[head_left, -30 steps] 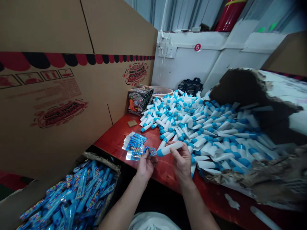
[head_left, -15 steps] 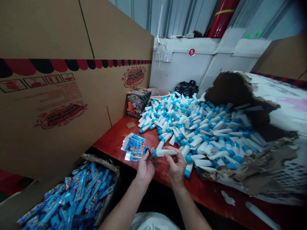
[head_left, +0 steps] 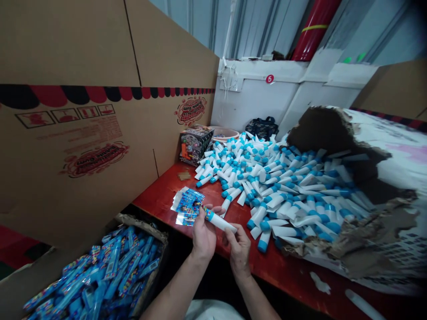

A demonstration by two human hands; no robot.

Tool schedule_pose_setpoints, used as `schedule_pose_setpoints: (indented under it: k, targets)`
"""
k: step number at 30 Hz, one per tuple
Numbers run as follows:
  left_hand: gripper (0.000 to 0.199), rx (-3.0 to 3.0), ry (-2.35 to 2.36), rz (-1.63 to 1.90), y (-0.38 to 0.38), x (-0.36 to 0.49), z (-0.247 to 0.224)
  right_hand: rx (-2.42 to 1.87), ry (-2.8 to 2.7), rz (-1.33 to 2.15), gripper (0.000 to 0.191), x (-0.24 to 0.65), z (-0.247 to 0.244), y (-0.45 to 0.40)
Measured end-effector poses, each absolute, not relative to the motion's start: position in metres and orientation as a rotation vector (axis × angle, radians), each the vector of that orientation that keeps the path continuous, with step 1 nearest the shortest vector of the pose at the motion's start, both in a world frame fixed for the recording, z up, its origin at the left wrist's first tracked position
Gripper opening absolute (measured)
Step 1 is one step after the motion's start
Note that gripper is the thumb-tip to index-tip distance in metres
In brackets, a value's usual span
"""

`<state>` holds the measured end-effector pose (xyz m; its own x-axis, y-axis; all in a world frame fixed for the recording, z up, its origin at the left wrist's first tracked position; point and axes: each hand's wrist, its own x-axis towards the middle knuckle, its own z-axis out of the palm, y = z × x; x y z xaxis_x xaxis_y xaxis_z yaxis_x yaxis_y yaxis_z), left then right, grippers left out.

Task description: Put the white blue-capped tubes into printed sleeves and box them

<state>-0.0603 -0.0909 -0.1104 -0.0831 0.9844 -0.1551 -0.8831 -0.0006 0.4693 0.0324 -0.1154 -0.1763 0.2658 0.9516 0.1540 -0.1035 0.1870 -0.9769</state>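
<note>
White plastic tube, held just above the red workbench: left hand closed around its printed end, right hand pinching the far end. Printed foil sleeves lie just left; loose blue-capped tubes are heaped right; cardboard bin of wrapped blue tubes sits lower left.

The scene is seen from one camera that is worn on the head. It is set up high and is pointed forward and down. The left hand and the right hand are seen close by, low in the middle of the view. The red tabletop is seen just past them. A big cardboard box fills the left side, and a white wall is seen farther off at the top.
</note>
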Motion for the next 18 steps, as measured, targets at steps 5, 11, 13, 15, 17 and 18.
schedule_pose_setpoints:
  k: [5, 11, 13, 15, 17, 18]
  targets:
    - [0.035, 0.363, 0.646, 1.619, -0.088, -0.056, -0.114, -1.059, -0.937, 1.166, 0.026, 0.020, -0.175, -0.119]
    - [0.044, 0.537, 0.694, 1.448, -0.093, -0.055, -0.122, -1.094, -0.930, 1.162, 0.030, 0.018, -0.163, -0.112]
    - [0.036, 0.555, 0.747, 1.437, -0.097, -0.051, -0.129, -1.120, -0.950, 1.153, 0.031, 0.019, -0.160, -0.108]
    - [0.026, 0.525, 0.787, 1.403, -0.097, -0.050, -0.133, -1.142, -0.984, 1.146, 0.033, 0.020, -0.157, -0.102]
    - [0.025, 0.451, 0.763, 1.344, -0.094, -0.054, -0.132, -1.145, -1.024, 1.186, 0.033, 0.023, -0.154, -0.098]
    - [0.027, 0.410, 0.723, 1.329, -0.090, -0.058, -0.129, -1.140, -1.045, 1.223, 0.033, 0.024, -0.153, -0.096]
